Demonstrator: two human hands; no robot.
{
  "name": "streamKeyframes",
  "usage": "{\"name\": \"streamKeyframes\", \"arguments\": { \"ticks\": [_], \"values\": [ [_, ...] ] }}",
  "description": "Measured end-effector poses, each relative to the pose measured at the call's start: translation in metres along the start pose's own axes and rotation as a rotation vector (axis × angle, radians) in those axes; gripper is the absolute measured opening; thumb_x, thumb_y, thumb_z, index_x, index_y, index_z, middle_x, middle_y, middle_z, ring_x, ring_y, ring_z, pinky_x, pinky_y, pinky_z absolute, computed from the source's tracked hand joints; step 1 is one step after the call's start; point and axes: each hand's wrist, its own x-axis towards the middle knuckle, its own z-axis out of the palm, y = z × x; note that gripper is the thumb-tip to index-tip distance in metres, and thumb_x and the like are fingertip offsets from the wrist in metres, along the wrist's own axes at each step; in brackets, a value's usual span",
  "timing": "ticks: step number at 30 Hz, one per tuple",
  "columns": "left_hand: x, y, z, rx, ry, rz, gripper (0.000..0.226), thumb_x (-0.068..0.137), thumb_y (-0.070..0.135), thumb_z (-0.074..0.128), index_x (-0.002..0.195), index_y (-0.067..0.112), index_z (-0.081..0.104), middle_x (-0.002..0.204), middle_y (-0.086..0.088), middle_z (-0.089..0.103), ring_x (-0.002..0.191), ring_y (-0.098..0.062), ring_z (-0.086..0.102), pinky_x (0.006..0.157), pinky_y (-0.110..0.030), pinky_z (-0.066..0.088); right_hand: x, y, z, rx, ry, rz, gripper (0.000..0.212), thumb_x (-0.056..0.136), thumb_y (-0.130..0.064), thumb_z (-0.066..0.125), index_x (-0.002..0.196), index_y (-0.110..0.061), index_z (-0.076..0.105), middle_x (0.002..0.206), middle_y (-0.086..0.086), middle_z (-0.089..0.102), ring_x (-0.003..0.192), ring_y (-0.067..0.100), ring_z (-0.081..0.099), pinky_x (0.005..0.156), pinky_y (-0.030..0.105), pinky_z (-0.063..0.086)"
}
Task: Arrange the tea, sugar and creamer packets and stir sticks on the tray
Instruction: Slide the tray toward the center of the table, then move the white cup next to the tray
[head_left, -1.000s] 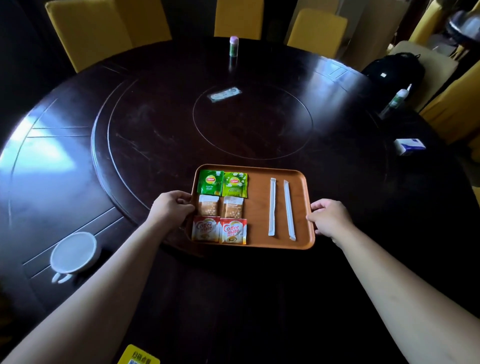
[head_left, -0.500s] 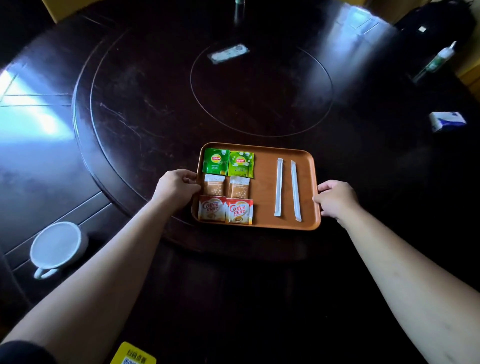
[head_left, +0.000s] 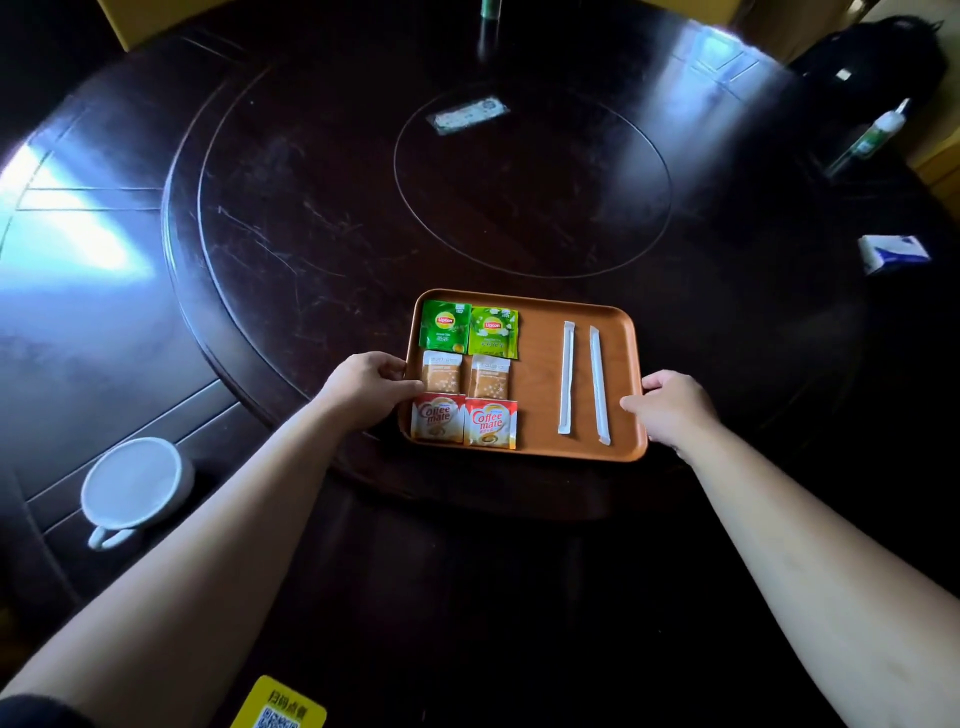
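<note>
While both my hands sit on the tray (head_left: 540, 364), it rests on the dark round table (head_left: 311, 234), on the near edge of the raised turning ring. My left hand (head_left: 366, 387) grips the tray's left rim, fingers (head_left: 389, 370) curled over the edge, thumb lying inside near the sugar packets. My right hand (head_left: 672, 408) clamps the right rim, thumb on top inside the edge, other fingers wrapped under and mostly hidden.

Left half of tray, packets in three rows of two: two green tea packets (head_left: 469, 328) at the far end, side by side and touching; two pale brown sugar packets (head_left: 465, 372) in the middle row with a small gap between them; two red-and-white creamer packets (head_left: 464, 422) at the near end, the right one slightly overlapping the left. Right half: two white wrapped stir sticks (head_left: 582, 382) lying lengthwise, nearly parallel, apart from each other, the right one angled a bit outward at its near end, close to my right thumb.

Off tray: white cup (head_left: 132, 486) near left on the table, handle toward me. Small blue-and-white box (head_left: 891, 253) far right. Bottle (head_left: 878, 132) with white nozzle further back right. Flat label (head_left: 467, 114) at the centre disc. Yellow QR sticker (head_left: 280, 704) at bottom edge.
</note>
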Motion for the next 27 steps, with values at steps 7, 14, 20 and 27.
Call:
{"name": "streamKeyframes", "arguments": {
  "ticks": [7,14,20,27],
  "values": [
    [-0.050,-0.026,-0.024,-0.068,-0.025,0.023,0.022,0.081,0.033,0.079,0.099,0.022,0.072,0.080,0.001,0.075,0.073,-0.019,0.074,0.059,-0.028,0.058,-0.048,-0.017,0.012,-0.133,0.030,-0.130,0.031,0.089,-0.030,0.072,0.118,-0.024,0.064,0.111,0.000,0.067,0.080,0.015,0.065,0.053,0.024,0.044],
    [-0.111,-0.094,-0.064,-0.090,0.148,0.004,0.011,0.081,0.036,0.078,0.082,0.025,0.073,0.071,0.005,0.074,0.064,-0.009,0.067,0.062,-0.028,0.051,-0.119,-0.051,0.058,-0.108,-0.159,-0.377,0.010,0.087,-0.033,0.069,0.095,-0.028,0.068,0.079,-0.009,0.067,0.078,0.018,0.066,0.064,0.029,0.049],
    [-0.150,-0.165,-0.105,-0.129,0.445,-0.101,0.016,0.080,0.038,0.076,0.071,0.028,0.068,0.057,0.005,0.068,0.052,-0.005,0.061,0.053,-0.026,0.045,-0.169,-0.083,0.112,-0.229,-0.291,-0.605,0.017,0.087,-0.035,0.068,0.103,-0.028,0.068,0.088,-0.010,0.069,0.079,0.013,0.063,0.063,0.025,0.042],
    [-0.161,-0.228,-0.138,-0.076,0.632,-0.151,0.033,0.071,0.032,0.086,0.087,0.023,0.058,0.084,0.001,0.062,0.067,-0.001,0.058,0.063,-0.028,0.046,-0.201,-0.123,0.167,-0.444,-0.296,-0.839,0.035,0.093,-0.032,0.064,0.126,-0.023,0.060,0.125,0.003,0.055,0.115,0.024,0.054,0.094,0.042,0.051]
  ]
}}
